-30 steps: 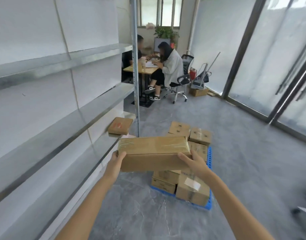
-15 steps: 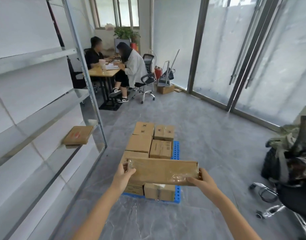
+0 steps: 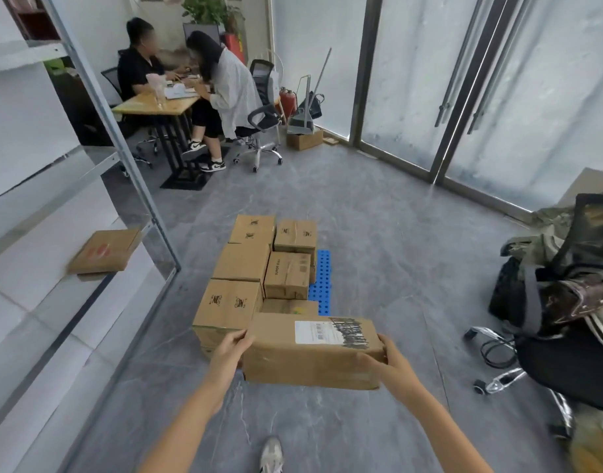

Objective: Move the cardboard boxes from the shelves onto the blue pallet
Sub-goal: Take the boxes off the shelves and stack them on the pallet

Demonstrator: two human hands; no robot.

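I hold a long cardboard box point(image 3: 313, 351) with a white shipping label between both hands, over the near right corner of the stack. My left hand point(image 3: 230, 349) grips its left end and my right hand point(image 3: 390, 358) grips its right end. Below and beyond it, several cardboard boxes point(image 3: 240, 264) cover the blue pallet point(image 3: 322, 278), of which only a strip on the right shows. One flat box point(image 3: 105, 250) with a red mark lies on a shelf point(image 3: 47, 302) at the left.
The metal shelf post point(image 3: 122, 138) stands left of the pallet. Two people sit at a desk point(image 3: 156, 104) at the back. An office chair point(image 3: 566, 319) piled with bags and clothes stands at the right. Glass doors point(image 3: 464, 97) line the far right. My shoe point(image 3: 272, 454) is on the grey floor.
I turned away from the shelves toward the pallet. The box was rotated so its labelled face points up, and it moved down close to the front of the stack.
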